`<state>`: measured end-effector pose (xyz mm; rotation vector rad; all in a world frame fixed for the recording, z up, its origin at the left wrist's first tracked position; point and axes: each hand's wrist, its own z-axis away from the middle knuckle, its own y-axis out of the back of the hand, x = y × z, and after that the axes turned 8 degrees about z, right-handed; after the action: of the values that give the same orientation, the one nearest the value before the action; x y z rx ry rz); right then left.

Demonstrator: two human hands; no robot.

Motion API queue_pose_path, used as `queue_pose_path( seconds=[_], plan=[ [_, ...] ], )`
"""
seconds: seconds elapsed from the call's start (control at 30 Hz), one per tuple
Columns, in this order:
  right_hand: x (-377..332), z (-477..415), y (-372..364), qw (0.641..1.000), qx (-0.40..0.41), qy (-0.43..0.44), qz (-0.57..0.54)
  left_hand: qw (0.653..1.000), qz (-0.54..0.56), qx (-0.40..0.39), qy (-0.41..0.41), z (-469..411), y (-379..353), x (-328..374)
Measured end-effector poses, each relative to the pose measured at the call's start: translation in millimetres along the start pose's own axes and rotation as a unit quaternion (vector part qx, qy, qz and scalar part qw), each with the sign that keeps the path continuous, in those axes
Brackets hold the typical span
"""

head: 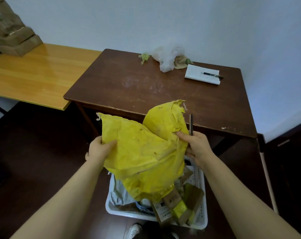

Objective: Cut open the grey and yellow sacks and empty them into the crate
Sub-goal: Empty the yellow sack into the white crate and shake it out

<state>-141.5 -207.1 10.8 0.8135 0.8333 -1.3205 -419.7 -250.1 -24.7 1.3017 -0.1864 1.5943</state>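
Now, below our hands, the white crate (204, 219) holds boxes (172, 199); above it hangs the yellow sack (143, 152), our left hand (100, 150) pinching one edge, our right hand (196, 146) gripping the other plus a thin dark tool (190, 124); table (129, 83) beyond.

yellow sack (143, 149), white perforated crate (202, 219), dark brown table (146, 83), white wall (163, 19).

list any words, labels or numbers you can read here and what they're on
Nothing here is legible.
On the brown packets in the crate: printed labels, too blurred to read.
On the notepad on the dark table: faint marks, too small to read.
On the yellow sack: no print visible.
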Motion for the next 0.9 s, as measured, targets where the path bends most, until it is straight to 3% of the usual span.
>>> queue_pose_path(
  seconds=[0.2,0.43,0.57,0.7,0.8,0.9],
  plan=[
    [3.8,-7.7,31.2,0.991,0.115,0.011,0.074,0.990,0.120,-0.004,-0.074,18.4,11.2,2.7],
    [-18.8,-18.4,47.1,0.958,0.248,0.138,0.038,0.967,0.225,-0.009,-0.116,52.0,24.4,33.9],
    [-2.6,-15.3,59.4,0.959,0.264,0.094,0.044,0.973,0.192,-0.012,-0.130,64.9,25.4,33.7],
    [-8.8,-6.8,69.5,0.939,0.287,0.190,-0.025,0.956,0.239,0.029,-0.169,70.0,34.4,42.9],
    [-0.9,-3.9,75.2,0.944,0.289,0.159,-0.007,0.955,0.235,0.035,-0.175,77.0,30.3,46.8],
    [-11.0,4.4,81.3,0.936,0.284,0.203,-0.049,0.942,0.265,0.045,-0.200,86.4,27.0,53.7]
  ],
)
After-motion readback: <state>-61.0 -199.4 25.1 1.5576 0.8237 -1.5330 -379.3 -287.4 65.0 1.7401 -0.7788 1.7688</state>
